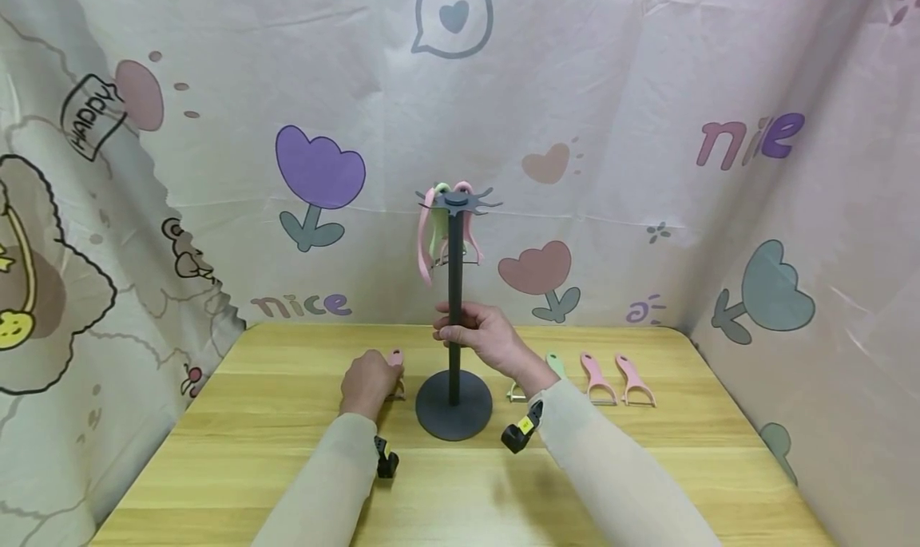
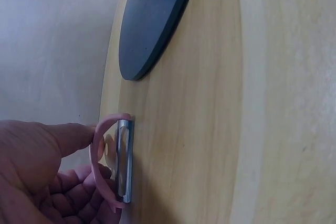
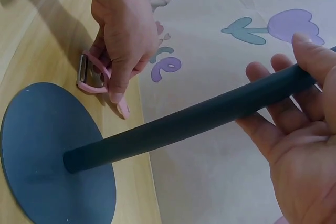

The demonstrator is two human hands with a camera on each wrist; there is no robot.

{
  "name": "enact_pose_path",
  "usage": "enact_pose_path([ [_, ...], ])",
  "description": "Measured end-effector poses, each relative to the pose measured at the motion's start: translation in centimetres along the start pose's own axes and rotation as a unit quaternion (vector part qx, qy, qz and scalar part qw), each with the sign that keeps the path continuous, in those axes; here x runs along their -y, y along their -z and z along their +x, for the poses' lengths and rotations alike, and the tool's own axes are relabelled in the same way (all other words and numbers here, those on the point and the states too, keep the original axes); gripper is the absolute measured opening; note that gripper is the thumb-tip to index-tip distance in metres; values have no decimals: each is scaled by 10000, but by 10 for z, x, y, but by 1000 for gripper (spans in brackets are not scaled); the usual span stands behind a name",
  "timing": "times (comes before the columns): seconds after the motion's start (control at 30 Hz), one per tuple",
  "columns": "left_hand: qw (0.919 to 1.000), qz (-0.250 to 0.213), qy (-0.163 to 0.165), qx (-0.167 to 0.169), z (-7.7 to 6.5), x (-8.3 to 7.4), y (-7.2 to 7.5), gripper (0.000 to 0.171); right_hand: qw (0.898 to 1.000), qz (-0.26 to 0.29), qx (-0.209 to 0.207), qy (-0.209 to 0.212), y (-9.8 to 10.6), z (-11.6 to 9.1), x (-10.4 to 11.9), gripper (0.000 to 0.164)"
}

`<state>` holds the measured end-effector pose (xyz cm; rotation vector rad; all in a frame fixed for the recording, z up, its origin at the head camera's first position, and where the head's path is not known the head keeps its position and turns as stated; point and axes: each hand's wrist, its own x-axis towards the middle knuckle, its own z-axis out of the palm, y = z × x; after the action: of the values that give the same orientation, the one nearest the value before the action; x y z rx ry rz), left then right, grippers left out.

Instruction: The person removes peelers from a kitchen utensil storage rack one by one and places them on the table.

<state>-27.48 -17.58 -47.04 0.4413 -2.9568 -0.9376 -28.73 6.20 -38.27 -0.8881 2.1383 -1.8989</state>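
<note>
Left of the stand, my left hand [image 1: 366,383] pinches a pink peeler [image 1: 395,358] low at the tabletop. The left wrist view shows the thumb against the peeler's curved pink head [image 2: 97,156], its metal blade [image 2: 125,161] facing the wood. My right hand [image 1: 496,339] grips the dark pole [image 1: 455,275] of an upright stand, thumb in front and fingers behind. From the hooked top [image 1: 456,201] of that stand hang pink and green peelers, among them a pink one [image 1: 425,243] on the left. The round base [image 1: 454,423] rests on the table.
Right of the stand, a green peeler [image 1: 553,361], partly behind my right wrist, lies beside a pink peeler [image 1: 592,365] and another pink peeler [image 1: 628,367]. The wooden table [image 1: 446,499] meets a printed curtain [image 1: 618,235] at the back and sides.
</note>
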Motion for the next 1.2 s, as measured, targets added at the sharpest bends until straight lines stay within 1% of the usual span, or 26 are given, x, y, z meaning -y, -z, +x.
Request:
enact_pose_path([
  [0.13, 10000, -1, 19, 9, 1, -1, 0, 32, 9999, 62, 81, -8, 0, 0, 4, 43],
  [0.27, 10000, 12, 6, 28, 1, -2, 1, 32, 9996, 104, 260, -59, 2, 0, 6, 44],
  [0.47, 9999, -9, -22, 100, -1, -1, 3, 32, 9987, 151, 467, -165, 3, 0, 5, 40],
  [0.77, 9999, -9, -15, 147, 0, -1, 4, 33, 9983, 201, 519, -187, 2, -2, 2, 37],
  [1.07, 9998, -37, -163, 106, -1, 1, 5, 35, 9979, 334, 536, -151, 2, -2, 0, 37],
  [1.2, 9998, -41, -193, 69, -1, 3, 8, 38, 9976, 399, 547, -132, 2, -2, -1, 37],
])
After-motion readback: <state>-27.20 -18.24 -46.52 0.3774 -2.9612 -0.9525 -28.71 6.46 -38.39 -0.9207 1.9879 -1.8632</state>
